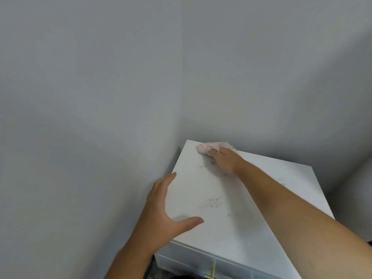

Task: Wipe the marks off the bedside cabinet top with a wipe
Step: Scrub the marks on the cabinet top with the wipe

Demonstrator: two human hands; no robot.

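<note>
The wipe [211, 148] is a crumpled, pale pink wad lying at the far edge of the bedside cabinet top [237, 200], close to its far left corner and near the wall [90, 87]. The right hand [225, 161] presses down on it from the near side, its fingers [216, 153] curled over the wad and gripping it against the white surface, with the bare forearm stretched diagonally across the top from the lower right. Just on the near side of that hand lies a grey smudge [208, 164], partly in the hand's shadow. Nearer the front, about mid-top, sits a patch of small dark specks [213, 203], and 1 fainter dot lies a little to its right.

The left hand [161, 208] rests at the top's left edge, fingers spread open and holding nothing; the thumb lies on the surface near the front left corner while the other fingers run along the side edge. Below the top, a white drawer front [193, 260] shows with a brass-coloured handle [212, 273] at the bottom of the view. Grey walls meet in a corner behind the cabinet.
</note>
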